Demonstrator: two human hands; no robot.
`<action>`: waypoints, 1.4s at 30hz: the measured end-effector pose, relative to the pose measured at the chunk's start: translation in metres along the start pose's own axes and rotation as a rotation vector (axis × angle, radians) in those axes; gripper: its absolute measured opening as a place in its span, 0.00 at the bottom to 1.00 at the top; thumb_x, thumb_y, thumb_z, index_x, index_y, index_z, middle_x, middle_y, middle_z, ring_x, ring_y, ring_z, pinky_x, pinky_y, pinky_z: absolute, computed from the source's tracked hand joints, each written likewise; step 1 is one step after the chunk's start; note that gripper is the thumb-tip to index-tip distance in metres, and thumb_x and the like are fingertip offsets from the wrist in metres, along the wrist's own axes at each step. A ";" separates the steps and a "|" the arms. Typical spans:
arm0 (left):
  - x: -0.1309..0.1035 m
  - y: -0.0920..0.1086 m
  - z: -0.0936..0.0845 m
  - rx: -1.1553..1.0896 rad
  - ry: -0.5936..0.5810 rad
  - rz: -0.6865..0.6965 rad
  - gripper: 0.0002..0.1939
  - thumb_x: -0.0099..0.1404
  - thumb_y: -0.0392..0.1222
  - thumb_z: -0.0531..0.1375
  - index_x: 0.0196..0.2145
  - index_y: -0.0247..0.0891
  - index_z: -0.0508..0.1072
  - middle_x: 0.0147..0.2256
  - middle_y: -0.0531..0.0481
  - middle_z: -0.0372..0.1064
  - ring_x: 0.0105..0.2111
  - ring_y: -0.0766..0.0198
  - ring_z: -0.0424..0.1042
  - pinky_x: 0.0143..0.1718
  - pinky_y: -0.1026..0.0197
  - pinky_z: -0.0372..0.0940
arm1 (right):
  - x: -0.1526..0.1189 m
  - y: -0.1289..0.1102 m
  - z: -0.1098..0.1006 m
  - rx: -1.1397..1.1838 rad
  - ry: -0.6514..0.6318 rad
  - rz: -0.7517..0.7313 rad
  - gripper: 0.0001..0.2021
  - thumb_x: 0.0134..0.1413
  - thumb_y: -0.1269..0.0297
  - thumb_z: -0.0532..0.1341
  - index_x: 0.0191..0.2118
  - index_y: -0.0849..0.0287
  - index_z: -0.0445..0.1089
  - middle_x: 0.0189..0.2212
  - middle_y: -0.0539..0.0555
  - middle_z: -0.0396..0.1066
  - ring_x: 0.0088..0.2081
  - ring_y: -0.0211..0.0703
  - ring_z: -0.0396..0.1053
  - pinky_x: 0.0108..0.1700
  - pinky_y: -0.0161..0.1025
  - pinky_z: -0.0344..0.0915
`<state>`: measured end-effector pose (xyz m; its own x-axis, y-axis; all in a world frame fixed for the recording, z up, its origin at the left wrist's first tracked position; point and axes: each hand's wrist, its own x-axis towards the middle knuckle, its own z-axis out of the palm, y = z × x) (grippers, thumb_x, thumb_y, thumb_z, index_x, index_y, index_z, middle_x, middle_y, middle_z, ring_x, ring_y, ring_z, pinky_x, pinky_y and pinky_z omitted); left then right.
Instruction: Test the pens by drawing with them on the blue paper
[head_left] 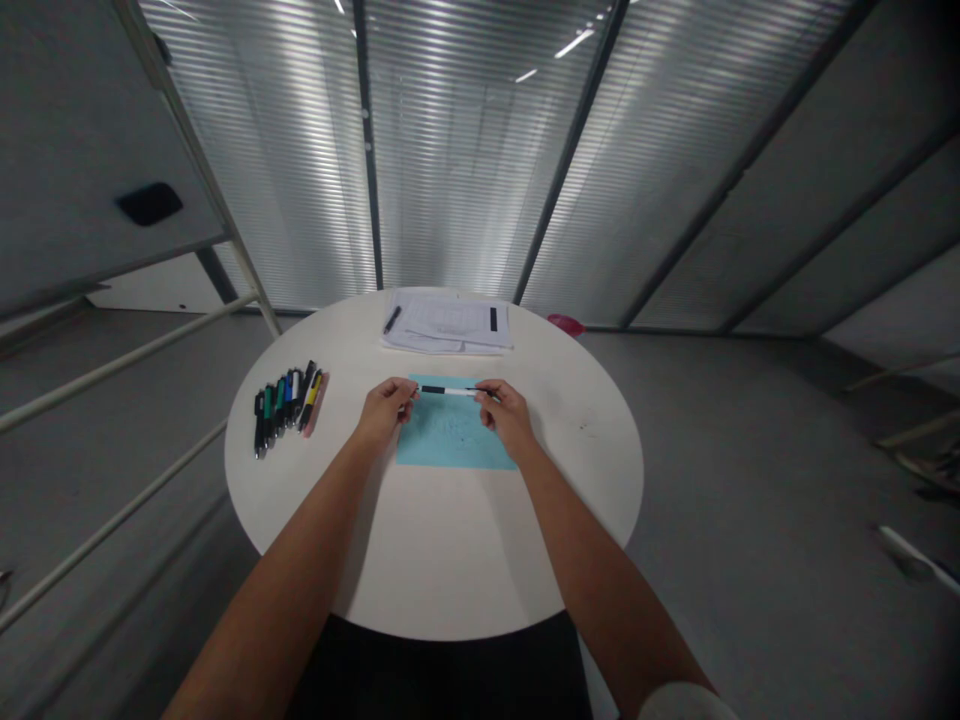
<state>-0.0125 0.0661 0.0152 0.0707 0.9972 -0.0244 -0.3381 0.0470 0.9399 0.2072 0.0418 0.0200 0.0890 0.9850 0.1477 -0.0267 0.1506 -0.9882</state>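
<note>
A black and white pen (448, 391) lies level between my two hands, above the far part of a light-blue sheet (457, 440). The fingers of my left hand (386, 408) pinch its black end. At the other end, my right hand (507, 412) is closed on the white part, with a dark piece showing near the fingertips. Small dark marks or specks dot the blue sheet, too fine to make out. Both forearms reach in over the near side of the round white table (450, 550).
Several pens (285, 400) lie in a row at the table's left. Behind the blue sheet sits a stack of printed papers (446, 325) with dark objects on it. A pink item (566, 324) shows beyond the far edge. A metal rail frame (135, 355) stands at left.
</note>
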 end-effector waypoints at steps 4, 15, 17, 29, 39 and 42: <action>0.002 -0.002 -0.001 -0.018 0.010 0.001 0.19 0.50 0.53 0.69 0.30 0.36 0.70 0.26 0.53 0.68 0.19 0.74 0.61 0.18 0.69 0.53 | 0.002 0.002 -0.002 0.013 0.022 -0.035 0.14 0.46 0.57 0.65 0.38 0.58 0.70 0.19 0.43 0.65 0.16 0.30 0.59 0.17 0.30 0.52; -0.003 0.004 0.003 0.208 0.097 0.160 0.12 0.53 0.48 0.66 0.29 0.38 0.71 0.25 0.53 0.66 0.20 0.71 0.59 0.20 0.66 0.54 | 0.008 0.004 -0.008 0.172 0.208 -0.024 0.14 0.42 0.58 0.64 0.36 0.58 0.69 0.25 0.44 0.67 0.16 0.29 0.60 0.16 0.31 0.51; -0.007 0.005 0.005 0.361 0.085 0.256 0.09 0.52 0.45 0.66 0.29 0.39 0.73 0.25 0.52 0.66 0.23 0.68 0.61 0.25 0.64 0.57 | 0.010 0.006 -0.011 0.186 0.240 -0.039 0.13 0.42 0.58 0.64 0.36 0.58 0.69 0.24 0.44 0.66 0.15 0.29 0.60 0.15 0.31 0.50; -0.003 -0.005 -0.013 1.076 0.054 0.373 0.04 0.55 0.42 0.63 0.29 0.42 0.78 0.26 0.45 0.70 0.33 0.53 0.68 0.39 0.56 0.57 | 0.013 0.011 -0.014 0.156 0.299 -0.044 0.11 0.42 0.58 0.63 0.33 0.58 0.70 0.21 0.44 0.65 0.15 0.29 0.58 0.16 0.30 0.48; 0.000 -0.010 -0.016 1.212 0.062 0.332 0.14 0.56 0.41 0.61 0.42 0.44 0.78 0.34 0.42 0.73 0.41 0.46 0.68 0.46 0.49 0.57 | 0.013 0.011 -0.013 0.142 0.284 -0.049 0.10 0.41 0.59 0.63 0.31 0.58 0.69 0.19 0.43 0.63 0.15 0.29 0.56 0.16 0.30 0.46; -0.002 -0.007 -0.011 1.146 0.067 0.376 0.17 0.56 0.42 0.62 0.45 0.44 0.77 0.37 0.43 0.73 0.42 0.48 0.67 0.48 0.49 0.57 | 0.012 0.011 -0.012 0.132 0.254 -0.051 0.10 0.41 0.59 0.63 0.31 0.57 0.69 0.19 0.43 0.63 0.15 0.30 0.56 0.16 0.31 0.46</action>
<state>-0.0211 0.0640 0.0048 0.0863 0.9402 0.3297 0.7039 -0.2917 0.6477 0.2200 0.0540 0.0103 0.3397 0.9258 0.1656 -0.1437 0.2251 -0.9637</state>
